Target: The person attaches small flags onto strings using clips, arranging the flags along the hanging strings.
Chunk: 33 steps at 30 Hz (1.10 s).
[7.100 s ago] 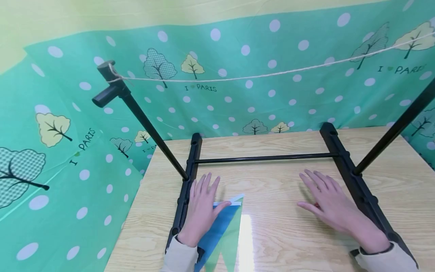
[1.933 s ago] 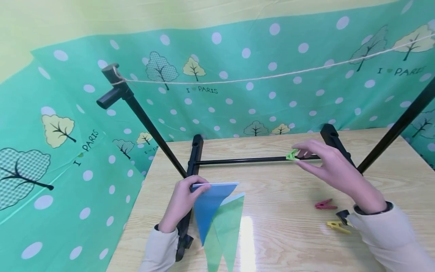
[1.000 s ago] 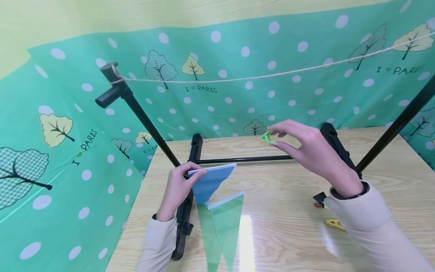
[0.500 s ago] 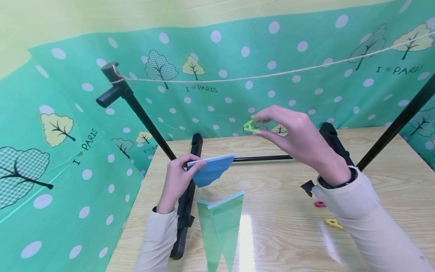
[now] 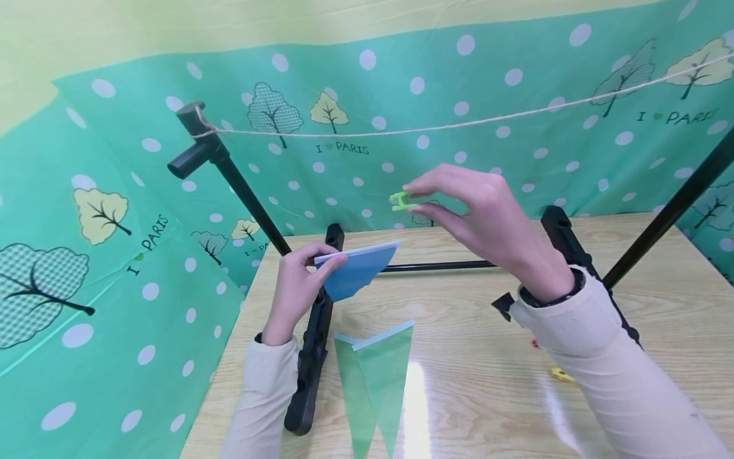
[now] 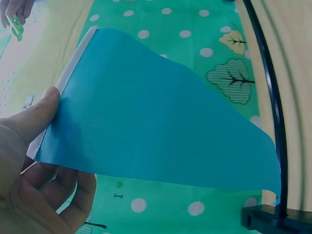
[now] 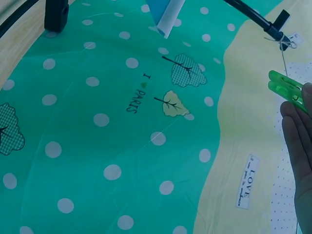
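My left hand (image 5: 298, 280) pinches a blue triangular pennant (image 5: 358, 274) by its pale-edged top, near the left corner. In the left wrist view the thumb lies on that pale strip (image 6: 75, 61) while the pennant's tip droops away. Raised above the table, my right hand (image 5: 482, 220) pinches the handles of a green clothespin (image 5: 401, 201) between thumb and fingers. The clothespin's mouth points left, and nothing is clipped in it. Above both hands runs a thin white string (image 5: 401, 132), apart from pennant and clothespin. Two green pennants (image 5: 390, 370) lie overlapping on the table.
The string is tied to a black post (image 5: 246, 191) at left and runs off toward another post (image 5: 671, 207) at right. A low crossbar (image 5: 441, 266) joins the stand's feet. A yellow clothespin (image 5: 563, 375) and a pink clothespin (image 5: 536, 343) lie partly behind the right sleeve.
Both hands were bare and spread over the table at first. The left then lifted the blue pennant off the green ones; the right took up the green clothespin and moved left and upward.
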Each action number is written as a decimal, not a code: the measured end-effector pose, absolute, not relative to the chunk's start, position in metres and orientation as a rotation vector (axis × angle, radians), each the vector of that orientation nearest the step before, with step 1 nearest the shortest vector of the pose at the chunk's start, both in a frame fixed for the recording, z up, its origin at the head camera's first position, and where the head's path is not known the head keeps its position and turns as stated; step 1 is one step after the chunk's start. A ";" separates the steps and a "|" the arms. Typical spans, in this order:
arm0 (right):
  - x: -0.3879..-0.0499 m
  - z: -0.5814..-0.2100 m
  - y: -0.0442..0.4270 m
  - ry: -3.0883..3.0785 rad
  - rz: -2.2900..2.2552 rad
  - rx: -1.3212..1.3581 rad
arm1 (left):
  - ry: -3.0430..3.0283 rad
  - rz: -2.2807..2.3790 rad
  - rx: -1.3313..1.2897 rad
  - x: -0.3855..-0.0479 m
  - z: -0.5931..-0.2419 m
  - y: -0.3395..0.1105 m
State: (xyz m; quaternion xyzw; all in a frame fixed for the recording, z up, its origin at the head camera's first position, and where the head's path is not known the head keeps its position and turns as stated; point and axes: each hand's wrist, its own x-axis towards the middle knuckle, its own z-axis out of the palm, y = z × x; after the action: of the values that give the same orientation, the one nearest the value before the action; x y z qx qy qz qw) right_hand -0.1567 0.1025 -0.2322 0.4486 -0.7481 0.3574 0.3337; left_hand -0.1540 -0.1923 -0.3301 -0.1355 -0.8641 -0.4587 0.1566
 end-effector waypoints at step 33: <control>-0.163 -0.176 0.071 -1.746 0.885 1.168 | -2.310 -1.279 -0.461 -0.172 -0.265 -0.192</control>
State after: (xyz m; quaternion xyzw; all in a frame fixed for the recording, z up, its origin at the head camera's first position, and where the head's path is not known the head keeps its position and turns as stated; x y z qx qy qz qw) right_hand -0.1635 0.0712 -0.1763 0.4655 -0.6960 0.3526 0.4179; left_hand -0.1724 -0.1920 -0.2654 -0.1675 -0.8390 -0.4645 0.2286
